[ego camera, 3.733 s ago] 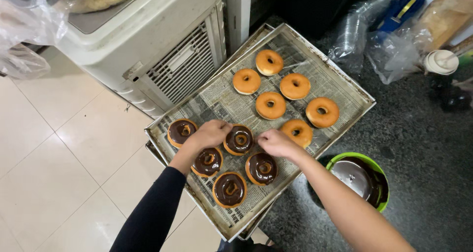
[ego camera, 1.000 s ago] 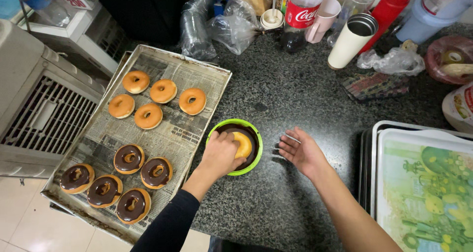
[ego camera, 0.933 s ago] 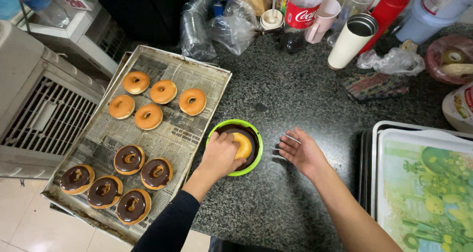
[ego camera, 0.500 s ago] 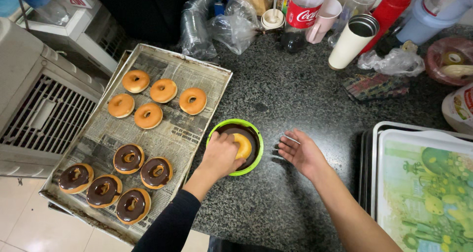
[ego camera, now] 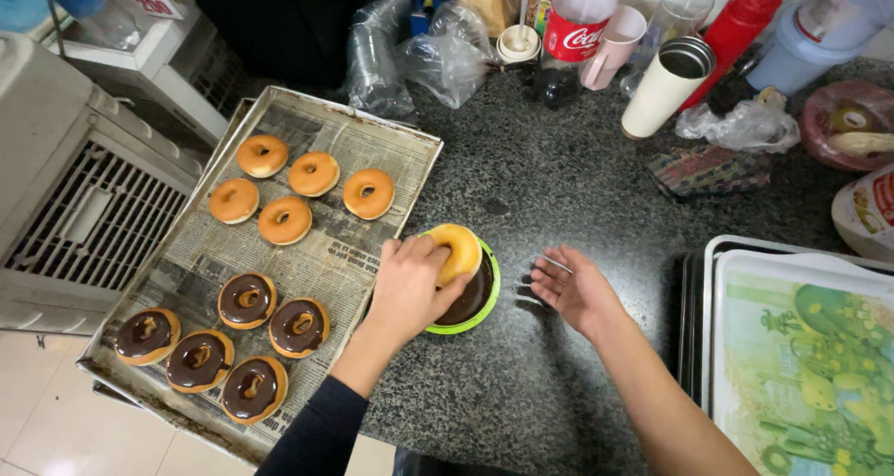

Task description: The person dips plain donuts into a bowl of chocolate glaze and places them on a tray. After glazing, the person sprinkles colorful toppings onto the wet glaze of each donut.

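My left hand (ego camera: 410, 285) grips a plain golden doughnut (ego camera: 456, 250) and holds it tilted on edge just above a green-rimmed bowl of dark chocolate glaze (ego camera: 468, 301). My right hand (ego camera: 575, 288) rests flat on the dark granite counter (ego camera: 577, 187) to the right of the bowl, fingers spread, holding nothing. Left of the bowl lies a metal tray (ego camera: 410, 133) lined with newspaper. Several plain doughnuts (ego camera: 315, 173) sit at its far end. Several chocolate-glazed doughnuts (ego camera: 247, 299) sit at its near end.
Along the back of the counter stand a soda bottle (ego camera: 577, 29), a white tumbler (ego camera: 668, 85), a red squeeze bottle (ego camera: 740, 24), cups and plastic bags (ego camera: 447, 52). A stack of trays with a green picture (ego camera: 801, 355) lies at the right. A white appliance (ego camera: 56, 169) stands left.
My left hand has lifted the doughnut out of the glaze bowl and tipped it up on edge. My right hand has stayed on the counter.
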